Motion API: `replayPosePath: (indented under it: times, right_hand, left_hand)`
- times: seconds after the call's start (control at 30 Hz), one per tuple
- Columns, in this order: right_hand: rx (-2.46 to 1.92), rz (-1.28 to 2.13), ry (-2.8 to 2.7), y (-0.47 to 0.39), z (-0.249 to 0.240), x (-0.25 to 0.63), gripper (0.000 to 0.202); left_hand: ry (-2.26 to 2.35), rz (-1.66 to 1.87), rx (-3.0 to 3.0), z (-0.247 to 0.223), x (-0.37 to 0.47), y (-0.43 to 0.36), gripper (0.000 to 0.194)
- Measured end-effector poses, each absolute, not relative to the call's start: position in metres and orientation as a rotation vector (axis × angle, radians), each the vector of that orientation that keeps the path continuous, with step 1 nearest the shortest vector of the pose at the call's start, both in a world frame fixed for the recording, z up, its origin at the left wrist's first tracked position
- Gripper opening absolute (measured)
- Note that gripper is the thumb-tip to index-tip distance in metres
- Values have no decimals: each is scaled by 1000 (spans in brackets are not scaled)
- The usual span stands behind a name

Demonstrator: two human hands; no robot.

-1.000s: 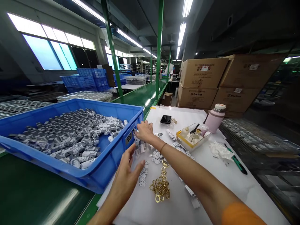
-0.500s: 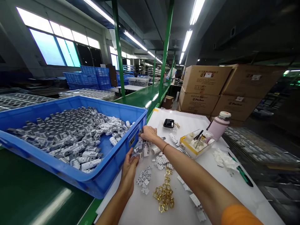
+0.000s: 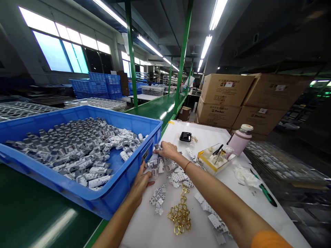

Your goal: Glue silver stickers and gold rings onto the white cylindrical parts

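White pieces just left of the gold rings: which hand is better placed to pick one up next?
Likely the left hand: it sits beside the blue bin, closer to the white pieces. The right hand is farther off, at a grey part beside the bin.

A pink bottle [image 3: 238, 142] with a pale lid stands on the right side of the white table [image 3: 250, 201]. Near it, crumpled white tissue [image 3: 244, 176] lies beside a green-handled tool [image 3: 268, 196]. Beyond the table rise stacked cardboard boxes [image 3: 227, 90] (at least one is printed "Pocher"). Back left, blue crates [image 3: 89, 86] sit stacked below bright windows [image 3: 49, 51], and lit ceiling tubes [image 3: 218, 13] run overhead between green posts [image 3: 182, 58].
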State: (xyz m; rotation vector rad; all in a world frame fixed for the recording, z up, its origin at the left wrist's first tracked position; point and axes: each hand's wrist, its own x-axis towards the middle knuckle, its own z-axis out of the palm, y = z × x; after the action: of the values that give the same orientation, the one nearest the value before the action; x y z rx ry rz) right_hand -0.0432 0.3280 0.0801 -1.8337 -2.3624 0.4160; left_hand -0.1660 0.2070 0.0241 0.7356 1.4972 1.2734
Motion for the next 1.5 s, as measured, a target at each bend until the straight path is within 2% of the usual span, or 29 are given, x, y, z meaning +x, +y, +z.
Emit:
replayPosePath:
  times: [0.27, 0.53, 0.7, 1.27, 1.5]
  right_hand:
    - [-1798, 437, -2385, 318, 73, -47, 30]
    - [-1422, 347, -2297, 293, 56, -24, 26]
    - [-1246, 270, -2163, 280, 42, -13, 20]
    - [-1050, 251, -1992, 256, 30, 1, 21]
    - [-1260, 391, -1887, 284, 52, 10, 23]
  left_hand:
    - [1620, 1223, 908, 10, -168, 215, 42]
    - [1478, 1410, 1521, 10, -165, 214, 42]
    - [1361, 1442, 1700, 14, -165, 224, 39]
    - [1239, 1428, 1642, 14, -164, 230, 39]
    - [1278, 1422, 1450, 8, -168, 227, 36]
